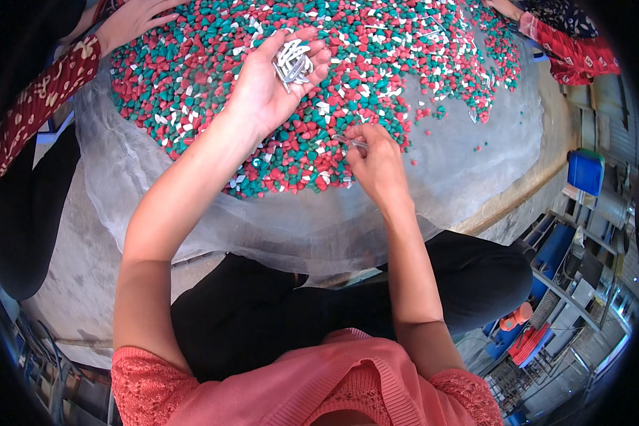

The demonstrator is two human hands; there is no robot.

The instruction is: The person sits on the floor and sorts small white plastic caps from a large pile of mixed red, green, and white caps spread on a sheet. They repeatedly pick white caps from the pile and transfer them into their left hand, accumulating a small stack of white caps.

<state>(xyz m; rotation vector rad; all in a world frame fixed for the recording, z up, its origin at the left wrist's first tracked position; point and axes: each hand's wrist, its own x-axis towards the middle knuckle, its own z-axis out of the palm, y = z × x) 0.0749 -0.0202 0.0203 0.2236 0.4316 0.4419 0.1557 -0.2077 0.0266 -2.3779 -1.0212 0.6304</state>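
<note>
My left hand [266, 96] is palm up above the heap, its fingers slightly curled around a small bunch of white and silvery elongated pieces [293, 65]. Lower and to the right, my right hand [378, 162] pinches a thin silvery strip [351, 142] between thumb and fingers at the heap's near edge. What kind of piece it is, I cannot make out. Beneath both hands spreads a wide layer of small red, green and white pieces [312, 145], lying on a sheer whitish mesh cloth [468, 167].
Another person's hand [131, 27] rests by the heap at the upper left; a second person's hand [505, 8] reaches in at the upper right. A blue container [586, 171] stands to the right, beyond the pale floor's edge. Racks and red items [529, 346] sit lower right.
</note>
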